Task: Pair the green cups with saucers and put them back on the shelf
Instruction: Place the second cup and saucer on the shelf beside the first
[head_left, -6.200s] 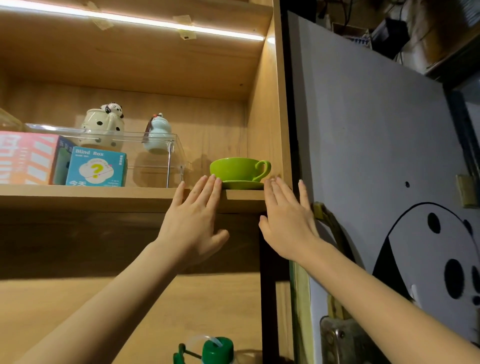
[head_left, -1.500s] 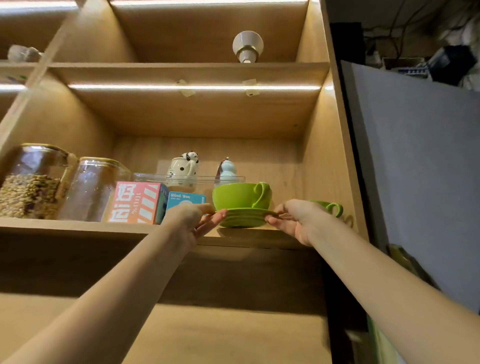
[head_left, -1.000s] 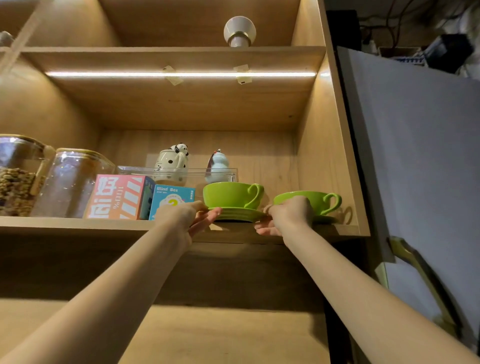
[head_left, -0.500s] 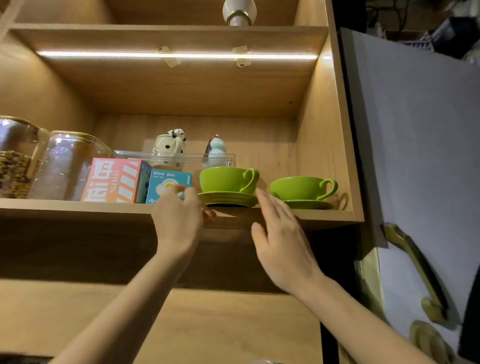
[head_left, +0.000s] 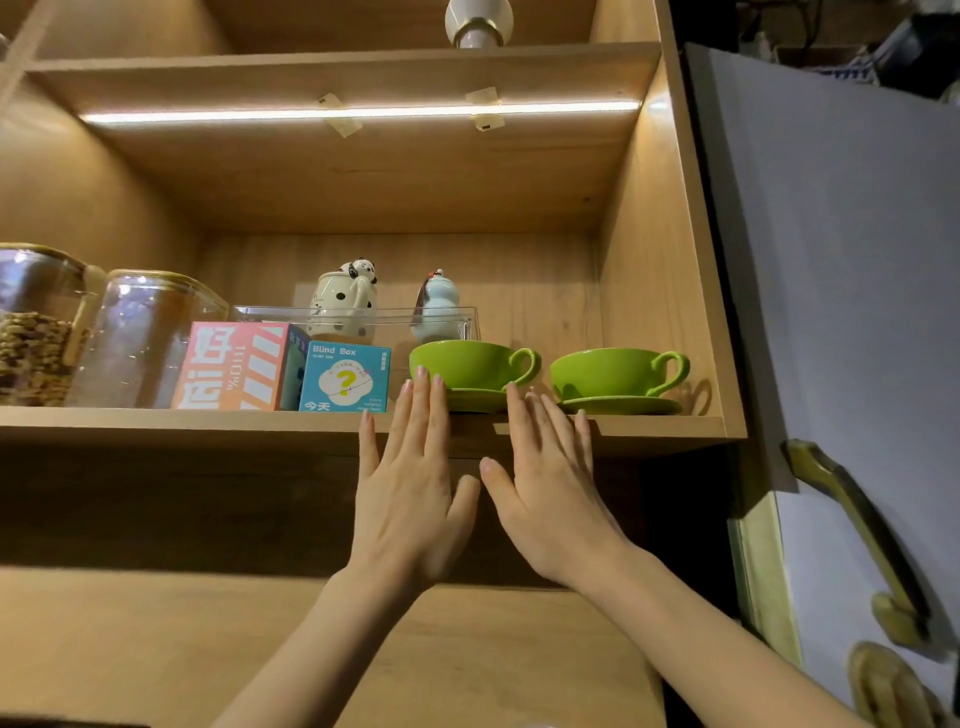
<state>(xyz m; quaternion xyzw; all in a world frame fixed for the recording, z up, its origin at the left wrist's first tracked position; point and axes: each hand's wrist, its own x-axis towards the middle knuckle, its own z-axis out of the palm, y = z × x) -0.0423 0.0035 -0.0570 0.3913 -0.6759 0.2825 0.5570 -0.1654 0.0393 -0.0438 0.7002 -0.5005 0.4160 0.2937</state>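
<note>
1. Both green cups are up on the shelf now, each sitting on its own saucer: the left cup at about 12 o'clock from the hands, the right cup over at 2 o'clock, handles pointing right.

2. The left hand is flat and spread, its grip wide open and holding nothing; the fingertips overlap the left cup's lower wall and the rim of its saucer. Whether they actually touch, I can't say.

3. The right hand is the same, open palm and empty grip, fingers reaching up between the two saucers.

4. The risk I see: that left saucer sits right at the shelf's front lip. A nudge from those fingers on the way out could tip it, and the cup could slide off.

5. The right saucer sits near the cabinet's side wall, so it looks safer.

6. Both cups look like glossy glazed ceramic: wide, shallow bowls with looped handles. They'd be slick and would chip easily.

7. The shelf is matte wood grain; at 10 o'clock are a blue cardboard box and a glass jar.
</note>
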